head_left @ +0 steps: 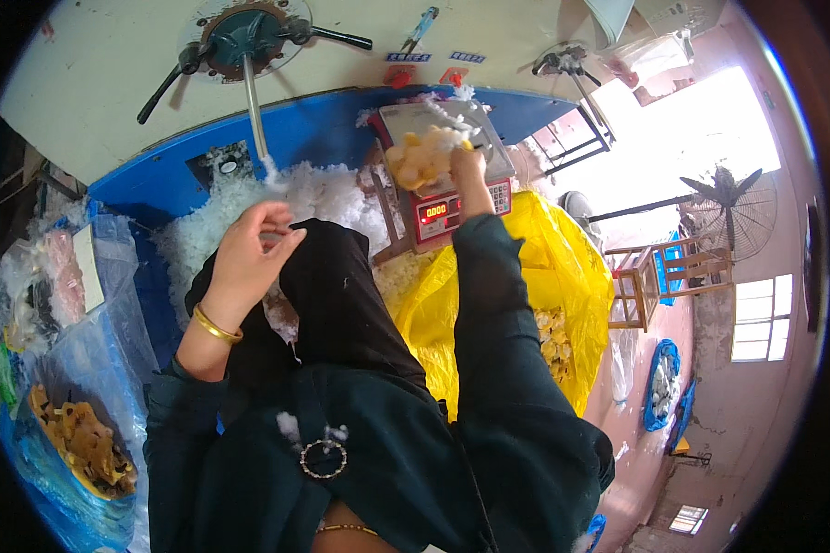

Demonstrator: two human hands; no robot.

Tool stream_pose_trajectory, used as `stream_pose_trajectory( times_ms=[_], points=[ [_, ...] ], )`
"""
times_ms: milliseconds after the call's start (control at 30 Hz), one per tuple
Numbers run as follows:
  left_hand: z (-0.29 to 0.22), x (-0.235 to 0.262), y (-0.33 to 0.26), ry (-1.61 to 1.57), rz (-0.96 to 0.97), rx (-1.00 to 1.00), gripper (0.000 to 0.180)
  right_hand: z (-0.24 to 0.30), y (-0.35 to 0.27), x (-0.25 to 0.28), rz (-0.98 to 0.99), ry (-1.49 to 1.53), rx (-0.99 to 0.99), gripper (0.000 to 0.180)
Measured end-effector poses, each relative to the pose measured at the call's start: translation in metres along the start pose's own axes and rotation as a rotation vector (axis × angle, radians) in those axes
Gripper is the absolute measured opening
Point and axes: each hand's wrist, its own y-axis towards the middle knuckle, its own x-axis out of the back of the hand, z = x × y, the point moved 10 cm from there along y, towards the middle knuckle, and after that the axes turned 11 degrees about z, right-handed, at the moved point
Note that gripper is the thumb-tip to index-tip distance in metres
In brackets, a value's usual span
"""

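My right hand (469,171) grips a fluffy yellow-and-white plush piece (417,160) by its right end, over the pan of a red-and-white digital scale (435,232). From this view I cannot tell whether the piece rests on the pan. My left hand (256,244) is raised above my lap, fingers loosely bent and apart, holding nothing. A gold bangle circles that wrist. Beyond it lies a heap of white stuffing (327,194). Pointing down at the heap, a thin metal tube (254,111) juts from the pale machine.
Beside my right forearm, an open yellow plastic bag (576,267) contains several yellowish pieces. To the left lies clear and blue plastic (111,341) with brown plush pieces (81,441). Black handles (161,92) stick out from the machine. Wooden chairs (629,290) and a fan (730,214) stand right.
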Motion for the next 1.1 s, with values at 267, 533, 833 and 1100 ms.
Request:
stream_pose_trajectory(
  times_ms=[267,533,833,1100],
  points=[
    [0.068,-0.007,-0.025,-0.079,0.054,0.133,0.021,0.007,-0.079,0.049,-0.197,-0.228,0.127,0.046],
    [0.122,-0.007,-0.065,-0.078,0.052,0.292,0.019,-0.06,-0.163,0.016,-0.012,-0.43,0.539,0.056],
    [0.119,0.004,-0.082,-0.112,-0.049,0.3,0.018,0.074,-0.097,0.03,0.041,-0.509,0.725,0.072],
    [0.122,0.021,-0.113,0.115,-0.039,0.299,0.02,0.028,-0.129,-0.026,0.67,0.068,0.443,0.029]
  ],
)
